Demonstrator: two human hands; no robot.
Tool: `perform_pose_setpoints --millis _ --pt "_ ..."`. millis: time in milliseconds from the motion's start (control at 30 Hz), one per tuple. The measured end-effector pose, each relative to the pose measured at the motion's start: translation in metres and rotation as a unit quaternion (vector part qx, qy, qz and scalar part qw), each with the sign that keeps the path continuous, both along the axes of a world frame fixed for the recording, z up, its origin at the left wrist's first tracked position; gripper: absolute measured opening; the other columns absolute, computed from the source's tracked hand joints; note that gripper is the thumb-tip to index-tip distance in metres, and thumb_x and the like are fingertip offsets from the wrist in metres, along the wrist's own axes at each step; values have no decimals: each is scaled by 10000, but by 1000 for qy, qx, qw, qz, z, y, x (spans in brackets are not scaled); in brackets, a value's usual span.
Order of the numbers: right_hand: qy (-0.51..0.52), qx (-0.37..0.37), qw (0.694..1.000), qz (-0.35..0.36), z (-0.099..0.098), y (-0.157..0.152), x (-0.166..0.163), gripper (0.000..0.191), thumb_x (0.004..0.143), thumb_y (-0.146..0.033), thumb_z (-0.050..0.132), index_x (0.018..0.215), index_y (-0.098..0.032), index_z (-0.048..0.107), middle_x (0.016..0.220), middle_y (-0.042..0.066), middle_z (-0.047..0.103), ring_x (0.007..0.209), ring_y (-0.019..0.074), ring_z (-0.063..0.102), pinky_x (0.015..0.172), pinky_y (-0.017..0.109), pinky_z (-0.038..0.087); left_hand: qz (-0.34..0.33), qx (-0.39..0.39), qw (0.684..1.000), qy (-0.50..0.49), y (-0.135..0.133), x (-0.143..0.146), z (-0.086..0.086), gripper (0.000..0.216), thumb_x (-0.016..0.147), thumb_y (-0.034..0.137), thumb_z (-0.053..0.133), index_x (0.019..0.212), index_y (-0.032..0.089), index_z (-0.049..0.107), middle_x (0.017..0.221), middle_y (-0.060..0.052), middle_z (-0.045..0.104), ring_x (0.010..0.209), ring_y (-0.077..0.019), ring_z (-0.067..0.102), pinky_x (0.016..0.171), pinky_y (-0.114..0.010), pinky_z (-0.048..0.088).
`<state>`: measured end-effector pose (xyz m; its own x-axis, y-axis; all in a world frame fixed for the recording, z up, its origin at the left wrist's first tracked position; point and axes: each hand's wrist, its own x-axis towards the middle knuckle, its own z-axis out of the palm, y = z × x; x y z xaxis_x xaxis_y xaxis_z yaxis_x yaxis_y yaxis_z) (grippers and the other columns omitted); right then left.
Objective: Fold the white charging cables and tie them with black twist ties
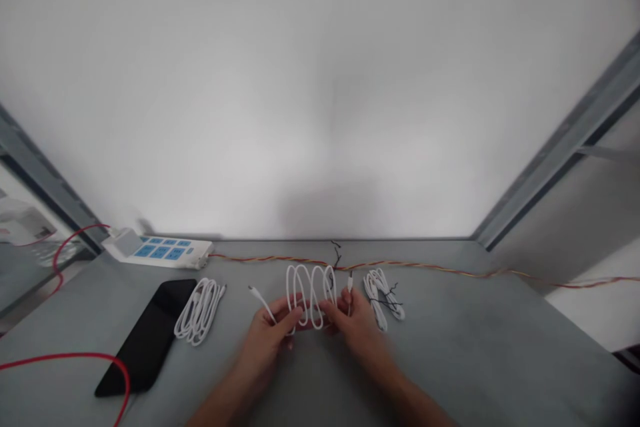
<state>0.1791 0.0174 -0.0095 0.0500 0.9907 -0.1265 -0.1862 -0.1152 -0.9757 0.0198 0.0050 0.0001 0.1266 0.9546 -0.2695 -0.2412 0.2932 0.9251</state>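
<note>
left hand [267, 340] and right hand [357, 327] grip middle cable [310, 287] of three, beside one phone [150, 340].

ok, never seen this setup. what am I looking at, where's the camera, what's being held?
No machine here: these are a person's two bare hands, filmed by one head-worn camera looking down at a gray table. The left hand and right hand together grip a looped white cable. Left of it lie a coiled white cable, a black phone and a power strip; right of it, a tied white bundle. A twisted wire runs along the back, a red cable at the left.
</note>
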Motion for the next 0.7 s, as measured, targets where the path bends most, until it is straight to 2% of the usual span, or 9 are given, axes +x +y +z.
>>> perform_pose_setpoints --millis 167,333,433,700 --pt "-16 2 1000 2 -1 -1 -1 560 597 -553 727 713 -254 267 568 -67 538 464 173 583 350 255 403 6 -23 1000 -11 -1 0 0 507 642 412 777 1075 180 652 1044 -113 707 788 -188 674 443 -183 314" --pt "-13 5 1000 14 1 1 -1 576 610 -557 719 743 -256 246 808 9 678 461 166 613 338 241 377 28 -1 1000 4 1 -2 1 467 660 435 750 1031 181 623 1067 -109 697 815 -198 678 443 -187 320" --pt "-7 12 1000 5 1 4 1 594 601 -562 721 747 -256 233 916 41 695 448 162 618 334 249 393 42 13 999 3 2 -3 2 460 668 437 742 1025 181 606 1082 -119 693 828 -211 681 447 -189 322" --pt "-10 20 1000 -4 0 5 0 565 613 -527 724 760 -254 252 851 15 650 484 185 652 353 259 439 47 28 998 -5 4 -3 -2 474 671 427 747 1050 173 620 1075 -126 694 833 -215 680 430 -181 313"
